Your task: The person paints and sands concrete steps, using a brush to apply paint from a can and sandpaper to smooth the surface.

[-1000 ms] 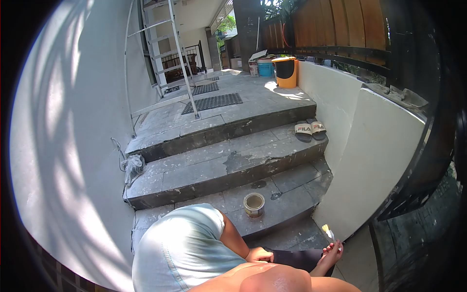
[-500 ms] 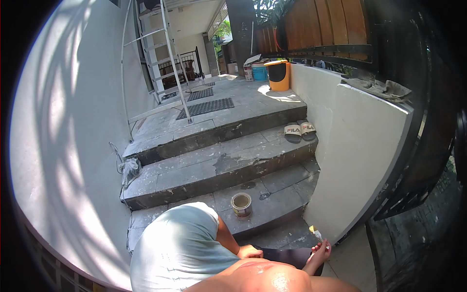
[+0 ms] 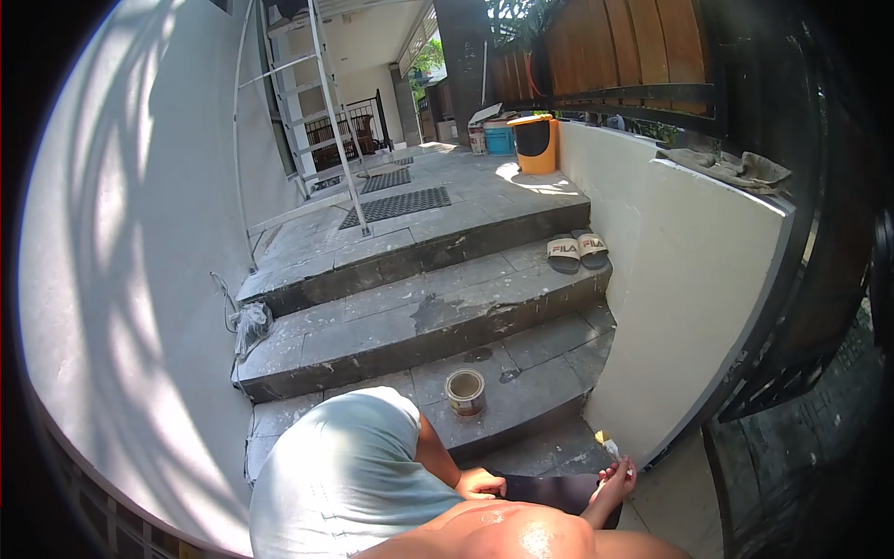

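My right hand (image 3: pixel 615 481) is closed around the handle of a small paintbrush (image 3: pixel 611 447), low beside the white side wall. The brush points up and to the left, and its tip looks yellowish. My left hand (image 3: pixel 480 484) lies on dark cloth over a leg, its fingers curled; what is under them, if anything, is hidden. Up and left of it, an open paint can (image 3: pixel 465 392) stands upright on the lowest visible step, apart from both hands. A pale shirt (image 3: pixel 345 475) covers much of the lower left, and bare, shiny skin fills the bottom edge.
Paint-spattered grey steps (image 3: pixel 466 317) rise ahead. A pair of slides (image 3: pixel 577 252) sits at their right side, a plastic bag (image 3: pixel 250 328) at the left. Above stand a ladder (image 3: pixel 321 112), mats (image 3: pixel 408 207) and an orange-black bin (image 3: pixel 535 146). A cloth (image 3: pixel 731 170) lies on the wall (image 3: pixel 698 279).
The view has shifted very slightly, so the steps and can appear a little farther right. Both hands and the brush keep nearly the same pose.
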Tool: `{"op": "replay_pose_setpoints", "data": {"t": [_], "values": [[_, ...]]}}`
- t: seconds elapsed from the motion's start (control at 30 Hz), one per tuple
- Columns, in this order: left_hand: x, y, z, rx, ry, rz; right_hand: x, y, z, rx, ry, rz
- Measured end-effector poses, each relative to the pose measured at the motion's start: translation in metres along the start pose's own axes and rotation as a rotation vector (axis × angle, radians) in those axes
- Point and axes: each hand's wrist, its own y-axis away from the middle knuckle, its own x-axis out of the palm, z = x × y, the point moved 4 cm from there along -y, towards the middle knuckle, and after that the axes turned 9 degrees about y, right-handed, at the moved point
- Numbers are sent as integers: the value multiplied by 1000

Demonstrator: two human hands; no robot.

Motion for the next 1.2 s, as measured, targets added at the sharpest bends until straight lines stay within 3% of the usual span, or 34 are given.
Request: {"op": "replay_pose_setpoints", "data": {"t": [1.2], "values": [[1,3,-10,20,18,-25,3,13,10,-26,14,3]]}}
